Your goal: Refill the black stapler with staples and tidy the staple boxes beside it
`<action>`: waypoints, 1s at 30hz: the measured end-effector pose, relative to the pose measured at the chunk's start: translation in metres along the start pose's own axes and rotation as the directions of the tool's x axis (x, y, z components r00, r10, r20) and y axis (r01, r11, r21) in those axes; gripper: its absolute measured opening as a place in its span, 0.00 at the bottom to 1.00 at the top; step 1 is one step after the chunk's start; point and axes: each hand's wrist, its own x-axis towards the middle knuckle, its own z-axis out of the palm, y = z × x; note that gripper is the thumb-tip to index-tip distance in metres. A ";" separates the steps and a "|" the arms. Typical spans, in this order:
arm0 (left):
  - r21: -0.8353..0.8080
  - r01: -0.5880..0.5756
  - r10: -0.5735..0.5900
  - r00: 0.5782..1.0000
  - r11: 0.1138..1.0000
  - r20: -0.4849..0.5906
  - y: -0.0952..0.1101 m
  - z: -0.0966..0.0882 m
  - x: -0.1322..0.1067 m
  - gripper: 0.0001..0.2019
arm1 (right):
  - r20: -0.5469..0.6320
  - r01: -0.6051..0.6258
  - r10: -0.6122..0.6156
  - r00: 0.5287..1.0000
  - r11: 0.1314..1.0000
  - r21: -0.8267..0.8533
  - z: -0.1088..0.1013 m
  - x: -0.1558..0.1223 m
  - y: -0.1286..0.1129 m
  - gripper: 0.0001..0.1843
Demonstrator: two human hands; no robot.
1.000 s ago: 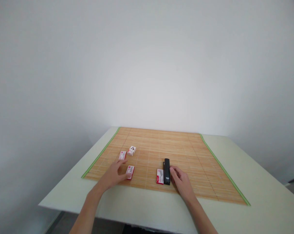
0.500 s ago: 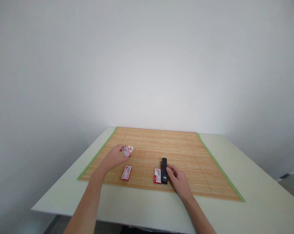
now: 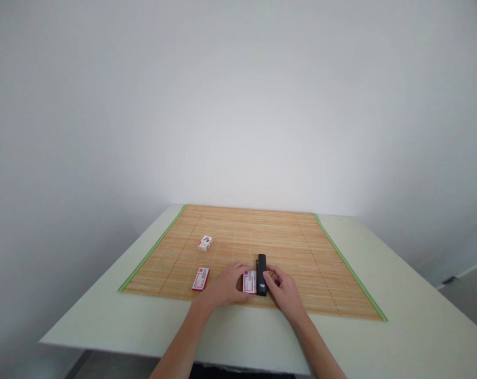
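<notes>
My left hand (image 3: 227, 285) is closed around a small red-and-white staple box (image 3: 249, 282), thumb at its near end and fingers at its far end. This box lies over the spot of another red-and-white box, which it now mostly hides. Directly to its right is a black stapler (image 3: 261, 275), lying lengthwise away from me. My right hand (image 3: 285, 290) grips the stapler's right side, with the thumb on its edge and the fingers curled beside it.
A second red-and-white box (image 3: 200, 279) lies left of my left hand. Farther back sits a white box with a dark picture (image 3: 205, 242). All rest on a green-edged bamboo mat (image 3: 294, 237) over a white table (image 3: 116, 321). A wall (image 3: 238, 131) stands behind.
My left hand has carried its box from beside the white box, right and nearer, to the stapler's left side. My right hand stays at the stapler. The view has shifted slightly.
</notes>
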 end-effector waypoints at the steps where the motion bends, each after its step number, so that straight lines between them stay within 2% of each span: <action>1: -0.001 -0.006 0.006 1.000 1.000 -0.002 -0.002 0.001 0.002 0.35 | 0.010 -0.003 0.002 1.000 1.000 0.015 0.000 0.000 0.000 0.30; 6: -0.034 -0.017 0.016 0.999 0.999 -0.030 -0.005 0.010 0.007 0.36 | 0.086 -0.015 0.007 0.996 0.995 0.094 0.000 -0.001 0.000 0.31; 12: -0.069 -0.003 -0.001 0.998 0.998 -0.058 -0.006 0.018 0.006 0.38 | 0.083 -0.023 0.014 0.996 0.995 0.100 0.001 0.000 0.001 0.31; 15: -0.112 0.023 -0.030 0.998 0.993 -0.060 -0.004 0.018 0.002 0.46 | 0.073 -0.026 0.018 0.997 0.993 0.113 0.000 0.000 0.000 0.31; 17: -0.148 0.062 -0.072 0.996 0.987 -0.059 -0.006 0.009 -0.005 0.53 | 0.065 -0.039 0.030 0.997 0.991 0.131 -0.001 0.000 0.000 0.32; 19: -0.144 0.107 -0.121 0.989 0.984 -0.089 -0.014 -0.010 -0.019 0.53 | 0.057 -0.055 0.047 0.997 0.987 0.148 -0.001 -0.001 0.000 0.33; 22: 0.001 0.173 -0.169 0.966 0.985 -0.194 -0.038 -0.050 -0.049 0.47 | 0.054 -0.063 0.055 0.997 0.986 0.156 -0.002 -0.001 -0.001 0.33; 23: 0.055 0.211 -0.194 0.956 0.976 -0.221 -0.048 -0.063 -0.061 0.47 | 0.052 -0.062 0.055 0.997 0.985 0.158 -0.002 -0.001 -0.001 0.33; 25: 0.117 0.311 -0.284 0.937 0.943 -0.202 -0.066 -0.083 -0.081 0.52 | 0.047 -0.063 0.055 0.997 0.984 0.169 -0.001 -0.001 -0.002 0.33; 27: 0.141 0.360 -0.335 0.926 0.922 -0.174 -0.078 -0.092 -0.095 0.51 | 0.038 -0.066 0.060 0.997 0.982 0.177 0.000 -0.001 -0.001 0.33; 30: 0.146 0.354 -0.327 0.927 0.924 -0.181 -0.079 -0.089 -0.098 0.39 | 0.025 -0.063 0.060 0.998 0.986 0.157 0.002 -0.001 0.001 0.33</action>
